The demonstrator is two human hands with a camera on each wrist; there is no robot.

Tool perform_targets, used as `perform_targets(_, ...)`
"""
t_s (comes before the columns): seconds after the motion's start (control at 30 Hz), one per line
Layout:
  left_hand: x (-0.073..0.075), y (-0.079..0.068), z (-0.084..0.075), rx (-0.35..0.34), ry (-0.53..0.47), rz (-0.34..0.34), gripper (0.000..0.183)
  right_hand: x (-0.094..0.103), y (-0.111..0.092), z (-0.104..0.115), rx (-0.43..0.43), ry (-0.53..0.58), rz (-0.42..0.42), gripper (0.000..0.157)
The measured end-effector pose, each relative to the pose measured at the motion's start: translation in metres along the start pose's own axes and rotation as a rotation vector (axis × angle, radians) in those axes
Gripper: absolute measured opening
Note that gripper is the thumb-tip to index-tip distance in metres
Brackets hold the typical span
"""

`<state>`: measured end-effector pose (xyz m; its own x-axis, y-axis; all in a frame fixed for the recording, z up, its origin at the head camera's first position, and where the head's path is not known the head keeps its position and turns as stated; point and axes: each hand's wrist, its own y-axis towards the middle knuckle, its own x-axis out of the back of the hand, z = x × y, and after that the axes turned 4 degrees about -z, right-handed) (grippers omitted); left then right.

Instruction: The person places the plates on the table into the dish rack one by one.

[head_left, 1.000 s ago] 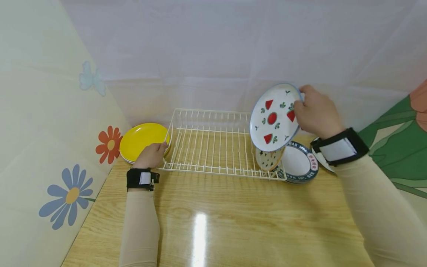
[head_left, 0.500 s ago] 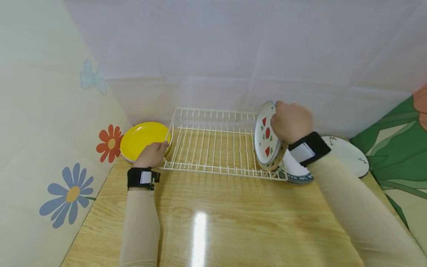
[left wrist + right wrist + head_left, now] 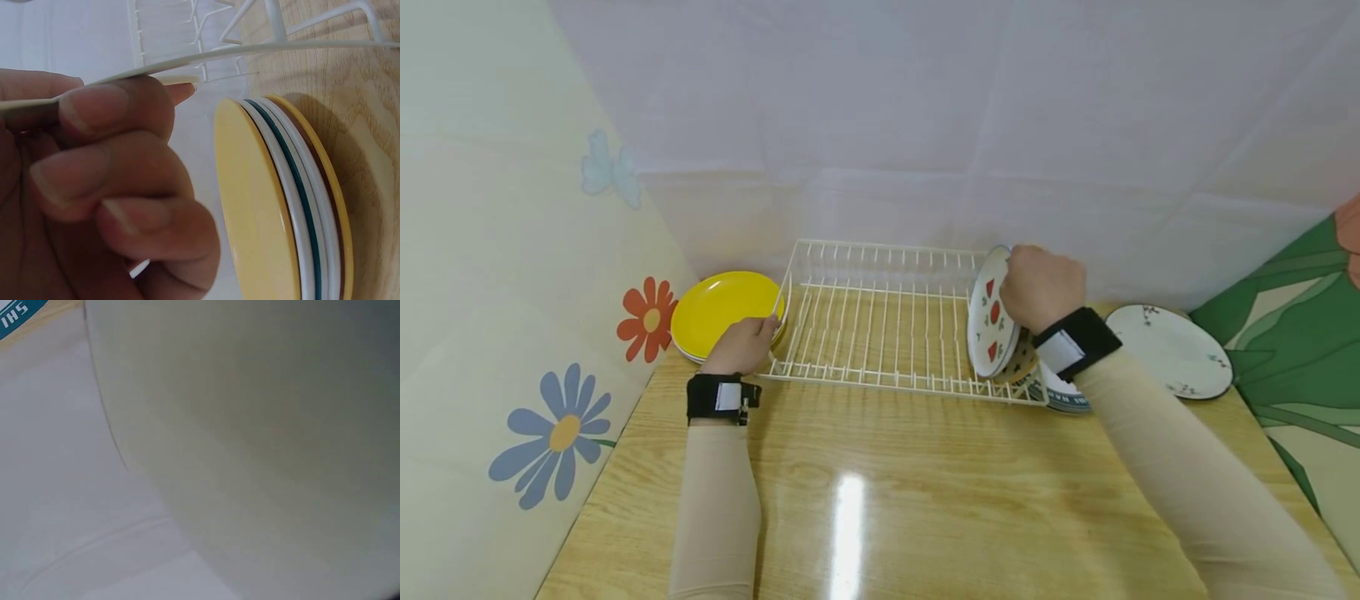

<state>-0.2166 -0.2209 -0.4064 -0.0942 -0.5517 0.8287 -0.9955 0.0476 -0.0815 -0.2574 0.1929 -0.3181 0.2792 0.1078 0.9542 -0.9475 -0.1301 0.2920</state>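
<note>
At the right end of the white wire dish rack [image 3: 880,333], a white plate with watermelon designs [image 3: 985,321] stands nearly upright. My right hand [image 3: 1041,283] grips this plate by its upper right edge. Directly behind it, partly hidden, is a star-patterned plate [image 3: 1021,360], also on edge in the rack. My left hand [image 3: 737,346] holds the rack's left side; in the left wrist view its curled fingers [image 3: 112,169] wrap the coated wire [image 3: 187,60]. A pale, blurred plate surface [image 3: 250,444] fills most of the right wrist view.
A stack of plates topped by a yellow one [image 3: 722,312] lies left of the rack, beside the left hand. Right of it, a blue-rimmed lettered plate [image 3: 1063,400] is mostly covered by the right arm. Farther right lies a white oval plate [image 3: 1172,350]. Cloth walls [image 3: 887,108] enclose the wooden table.
My right hand has moved left and down with the watermelon plate, turning it more edge-on and lowering it into the rack in front of the star-patterned plate. The left hand stays put.
</note>
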Motion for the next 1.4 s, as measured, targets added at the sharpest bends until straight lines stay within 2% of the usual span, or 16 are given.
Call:
perform_targets(0.17, 0.001, 0.0, 0.0, -0.007, 0.008, -0.012, 0.054, -0.001, -0.002, 0.001, 0.016, -0.058, -0.004, 0.019)
perform_targets(0.33, 0.001, 0.0, 0.0, -0.007, 0.009, -0.015, 0.052, 0.002, -0.003, -0.001, 0.022, -0.053, 0.02, 0.019)
perform_targets(0.57, 0.001, 0.0, -0.001, -0.008, 0.007, -0.017, 0.054, 0.002, -0.004, -0.001, 0.037, -0.052, -0.008, 0.022)
perform_targets(0.77, 0.001, 0.0, -0.002, -0.009, 0.006, -0.016, 0.054, 0.002, -0.008, 0.002, 0.075, -0.031, -0.059, 0.039)
perform_targets(0.93, 0.001, 0.0, -0.001, -0.006, 0.003, -0.012, 0.053, -0.001, -0.013, 0.009, 0.112, -0.068, -0.061, 0.05)
perform_targets(1.2, 0.001, -0.001, -0.001, -0.001, 0.008, -0.01, 0.053, -0.002, -0.016, 0.021, 0.108, -0.027, 0.059, 0.065)
perform_targets(1.3, 0.001, 0.0, -0.002, 0.002, 0.008, -0.01, 0.053, -0.003, -0.016, 0.025, 0.11, -0.034, 0.078, 0.071)
perform_targets(1.4, 0.001, 0.0, -0.002, 0.007, 0.008, -0.013, 0.054, -0.006, -0.017, 0.029, 0.118, -0.047, 0.057, 0.073)
